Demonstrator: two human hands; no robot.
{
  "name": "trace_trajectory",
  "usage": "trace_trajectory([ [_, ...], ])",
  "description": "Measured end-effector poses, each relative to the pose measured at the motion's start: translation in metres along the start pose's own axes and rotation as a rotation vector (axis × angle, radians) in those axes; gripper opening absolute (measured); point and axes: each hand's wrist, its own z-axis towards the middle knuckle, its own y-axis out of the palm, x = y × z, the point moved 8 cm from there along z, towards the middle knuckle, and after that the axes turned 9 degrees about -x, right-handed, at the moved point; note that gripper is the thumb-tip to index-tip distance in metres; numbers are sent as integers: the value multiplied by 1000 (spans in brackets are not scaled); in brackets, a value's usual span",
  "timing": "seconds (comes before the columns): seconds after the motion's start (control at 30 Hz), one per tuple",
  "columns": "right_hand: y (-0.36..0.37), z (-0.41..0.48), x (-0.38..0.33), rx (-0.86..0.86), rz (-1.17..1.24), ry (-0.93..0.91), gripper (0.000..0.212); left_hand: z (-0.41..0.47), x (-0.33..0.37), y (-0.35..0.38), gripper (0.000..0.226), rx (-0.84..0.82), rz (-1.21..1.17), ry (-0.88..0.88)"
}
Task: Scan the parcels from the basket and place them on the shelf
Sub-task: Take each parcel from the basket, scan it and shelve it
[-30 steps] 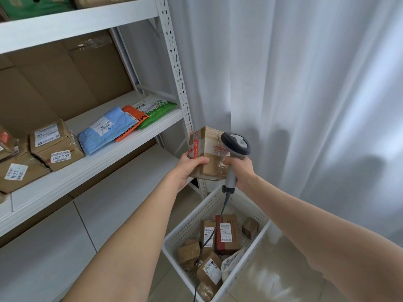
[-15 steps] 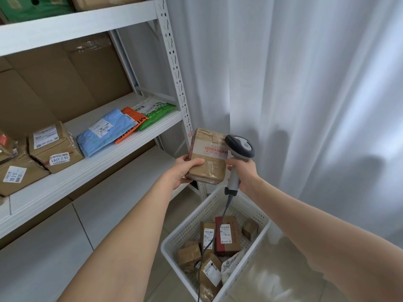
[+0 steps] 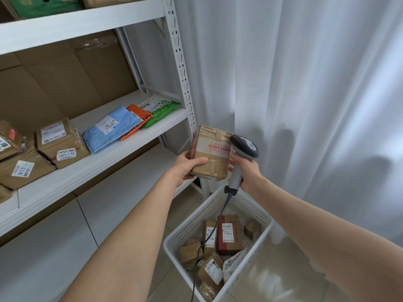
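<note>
My left hand (image 3: 187,165) grips a taped brown cardboard parcel (image 3: 212,152) from its left side, holding it up above the white basket (image 3: 192,221). The parcel's near face shows tape and a red printed strip. My right hand (image 3: 247,170) holds a grey handheld barcode scanner (image 3: 244,147) by its handle, its head right beside the parcel's right edge; its fingers also touch the parcel. The scanner's cable hangs down into the basket, which holds several brown parcels (image 3: 227,234). The white metal shelf (image 3: 113,155) stands to the left.
On the middle shelf board lie brown boxes (image 3: 61,142), a blue mailer bag (image 3: 110,130), an orange bag (image 3: 139,118) and a green-white bag (image 3: 160,110). A perforated shelf post (image 3: 185,88) rises behind the parcel. A white curtain (image 3: 305,94) fills the right. Tiled floor lies below.
The parcel has been turned in my hands, its taped face with the red strip now tilted toward me. Both hands stay at about the same spot above the basket.
</note>
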Motion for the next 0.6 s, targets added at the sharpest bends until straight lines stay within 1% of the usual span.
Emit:
trace_trajectory([
  [0.1,0,0,1,2,2,2,31,-2,-4,-3,60,0,-70,-8],
  [0.17,-1,0,3,6,14,11,32,-4,-8,-4,50,-6,-123,-30],
  [0.27,2,-3,5,-28,33,25,26,-9,-15,2,36,-65,-284,-90],
  [0.37,5,-5,6,-73,89,21,24,-10,-22,10,34,-120,-365,-145],
  [0.43,5,-6,4,-71,92,10,19,-10,-23,9,31,-83,-343,-142],
  [0.5,4,-7,2,-59,70,-14,16,-9,-18,4,24,-9,-270,-90],
  [0.53,3,-7,0,-49,47,-29,16,-7,-14,4,24,5,-219,-67],
  [0.57,3,-7,-2,-36,17,-42,15,-6,-11,5,28,-4,-167,-61],
  [0.6,3,-7,-3,-24,-16,-50,14,-7,-8,9,40,-31,-118,-73],
])
